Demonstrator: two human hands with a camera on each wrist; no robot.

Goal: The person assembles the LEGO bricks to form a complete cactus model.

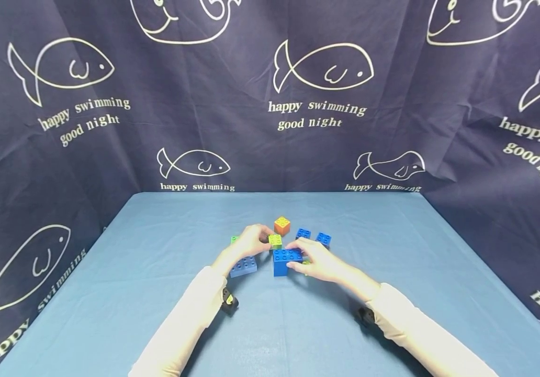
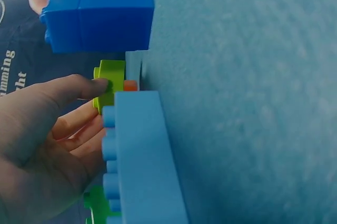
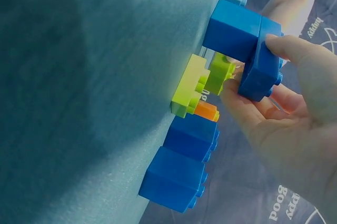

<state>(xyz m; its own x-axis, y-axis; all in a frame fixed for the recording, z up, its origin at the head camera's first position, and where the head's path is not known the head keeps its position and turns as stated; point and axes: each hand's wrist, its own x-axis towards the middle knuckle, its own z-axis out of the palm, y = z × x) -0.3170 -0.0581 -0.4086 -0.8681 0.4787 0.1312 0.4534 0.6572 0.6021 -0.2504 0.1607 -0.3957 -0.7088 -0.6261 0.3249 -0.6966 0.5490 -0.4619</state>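
Observation:
My left hand [image 1: 251, 240] pinches a small lime green brick [image 1: 275, 241] between thumb and fingers, studs up. My right hand [image 1: 319, 261] grips a long blue brick [image 1: 293, 254] with the thumb on its near side and fingers behind. That brick sits on one end of a blue square brick [image 1: 280, 269], its other end overhanging toward my right palm. In the right wrist view, the seam between the two blue bricks [image 3: 231, 29] shows. The lime brick is just behind the blue pair. Below my right hand, another lime green brick [image 3: 188, 88] lies on the table.
A light blue brick [image 1: 243, 266] and a partly hidden green brick [image 1: 234, 239] lie beside my left hand. Farther back stands an orange brick [image 1: 282, 225]. Two blue bricks, one left [image 1: 303, 234] and one right [image 1: 324, 239], stand behind my right hand. A patterned curtain [image 1: 251, 131] borders the table.

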